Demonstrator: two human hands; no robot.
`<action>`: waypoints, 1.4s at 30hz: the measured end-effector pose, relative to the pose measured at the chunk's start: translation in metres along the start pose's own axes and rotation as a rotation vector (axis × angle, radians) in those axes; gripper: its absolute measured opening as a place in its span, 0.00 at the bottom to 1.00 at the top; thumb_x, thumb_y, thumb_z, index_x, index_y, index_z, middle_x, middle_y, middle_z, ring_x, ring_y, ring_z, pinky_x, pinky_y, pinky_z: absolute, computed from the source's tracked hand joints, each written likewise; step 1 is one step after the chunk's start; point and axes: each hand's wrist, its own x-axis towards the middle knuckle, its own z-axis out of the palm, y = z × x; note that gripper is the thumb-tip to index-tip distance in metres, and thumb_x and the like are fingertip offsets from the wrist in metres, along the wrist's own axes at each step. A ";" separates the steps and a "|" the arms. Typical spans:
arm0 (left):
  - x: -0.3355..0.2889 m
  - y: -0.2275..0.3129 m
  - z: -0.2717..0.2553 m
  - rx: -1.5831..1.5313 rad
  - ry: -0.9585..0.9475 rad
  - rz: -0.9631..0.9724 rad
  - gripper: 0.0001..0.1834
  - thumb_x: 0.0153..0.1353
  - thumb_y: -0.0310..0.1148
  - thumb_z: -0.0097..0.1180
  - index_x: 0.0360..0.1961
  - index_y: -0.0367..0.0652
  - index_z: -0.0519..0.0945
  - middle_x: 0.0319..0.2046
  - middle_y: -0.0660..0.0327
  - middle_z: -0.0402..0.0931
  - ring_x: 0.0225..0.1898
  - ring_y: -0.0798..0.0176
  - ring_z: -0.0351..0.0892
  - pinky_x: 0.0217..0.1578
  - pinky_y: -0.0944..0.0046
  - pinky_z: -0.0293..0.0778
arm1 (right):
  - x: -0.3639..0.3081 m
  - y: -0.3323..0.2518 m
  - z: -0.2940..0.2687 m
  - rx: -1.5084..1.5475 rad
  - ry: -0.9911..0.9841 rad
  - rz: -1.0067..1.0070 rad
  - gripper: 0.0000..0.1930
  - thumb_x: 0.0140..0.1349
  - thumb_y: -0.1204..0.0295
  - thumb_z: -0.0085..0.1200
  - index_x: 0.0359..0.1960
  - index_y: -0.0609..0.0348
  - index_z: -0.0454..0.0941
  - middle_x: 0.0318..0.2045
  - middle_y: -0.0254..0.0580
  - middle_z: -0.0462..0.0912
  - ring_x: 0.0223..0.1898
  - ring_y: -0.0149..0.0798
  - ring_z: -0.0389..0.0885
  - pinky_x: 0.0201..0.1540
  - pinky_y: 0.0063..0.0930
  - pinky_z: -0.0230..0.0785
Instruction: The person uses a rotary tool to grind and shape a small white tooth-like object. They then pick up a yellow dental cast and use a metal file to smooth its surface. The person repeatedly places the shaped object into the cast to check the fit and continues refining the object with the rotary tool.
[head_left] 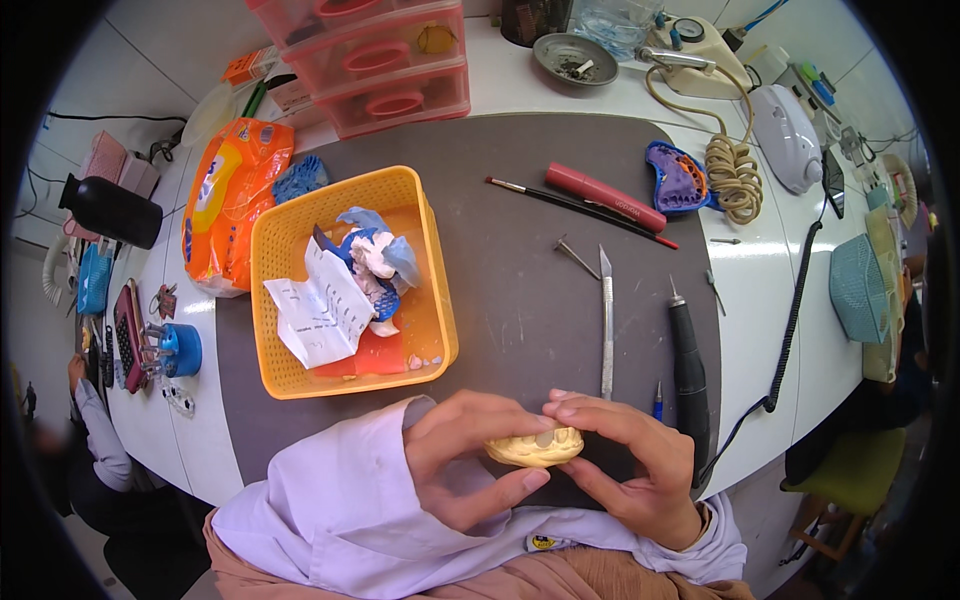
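Between my two hands, near the front edge of the grey mat (500, 330), is a pale yellow dental cast (532, 452) with a row of teeth facing up. My left hand (470, 450) pinches its left side, thumb below and fingers on top. On the cast's right side, my right hand (630, 455) grips with its thumb and fingertips. One tooth on the cast looks greyish. Beyond my hands lie a slim metal knife (606, 320) and a small screw-like metal pin (577, 257). A black handpiece (687, 360) with a pointed tip rests right of my right hand.
A yellow basket (437, 300) holds folded paper and blue-and-white impression pieces. Brushes (590, 212), a red tube (605, 195) and a filled impression tray (678, 178) lie at the far right of the mat. Pink drawers (390, 70) stand behind; a coiled cord (735, 180) hangs right.
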 end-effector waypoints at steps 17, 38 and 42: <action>0.005 0.015 -0.008 -0.180 -0.177 -0.190 0.27 0.53 0.15 0.56 0.54 0.35 0.62 0.44 0.53 0.71 0.47 0.60 0.77 0.49 0.64 0.74 | -0.001 -0.001 -0.003 -0.002 -0.008 0.036 0.21 0.46 0.81 0.62 0.45 0.65 0.76 0.42 0.48 0.81 0.46 0.45 0.80 0.46 0.29 0.73; 0.007 0.008 -0.012 -0.153 -0.202 -0.062 0.23 0.51 0.16 0.60 0.49 0.34 0.67 0.48 0.51 0.67 0.50 0.57 0.75 0.49 0.63 0.74 | -0.004 0.001 -0.001 0.067 0.019 0.060 0.18 0.46 0.82 0.63 0.42 0.65 0.77 0.40 0.47 0.81 0.44 0.43 0.81 0.45 0.27 0.73; 0.007 0.001 -0.006 -0.146 -0.158 -0.007 0.22 0.53 0.18 0.58 0.50 0.36 0.68 0.54 0.50 0.62 0.53 0.56 0.72 0.51 0.61 0.72 | -0.001 0.002 -0.001 -0.012 0.056 -0.028 0.19 0.44 0.83 0.63 0.41 0.64 0.78 0.39 0.44 0.82 0.44 0.44 0.81 0.46 0.29 0.73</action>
